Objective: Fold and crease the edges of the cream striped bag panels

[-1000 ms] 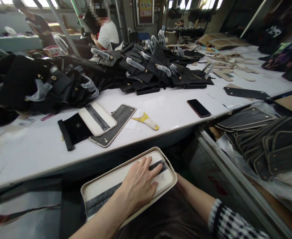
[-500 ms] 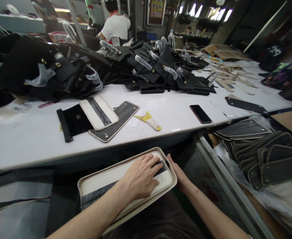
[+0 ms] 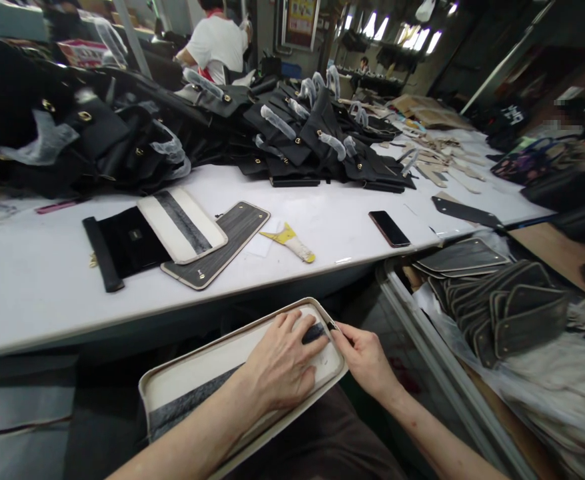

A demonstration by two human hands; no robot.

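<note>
A long bag base [image 3: 192, 368] with rounded corners, a cream rim and a cream inner face crossed by a dark stripe lies tilted over my lap, below the table edge. My left hand [image 3: 285, 363] presses flat on that inner face near its right end, fingers spread. At the right short end, my right hand [image 3: 367, 360] pinches the rim between thumb and forefinger. A small dark bit shows at those fingertips, too small to name. The left forearm covers part of the base, and its underside is hidden.
On the white table [image 3: 292, 207] lie a cream striped panel [image 3: 207, 233], a dark panel [image 3: 237, 233], a black pouch-like piece [image 3: 127, 243], a yellow-and-white tool [image 3: 290, 241] and a phone [image 3: 390, 228]. Black bags [image 3: 292, 133] pile behind. Stacked dark panels [image 3: 502, 307] stand right.
My right hand has gone from resting extended beside the short end to pinching its rim. The left hand stays flat on the base. The view has shifted slightly to the right.
</note>
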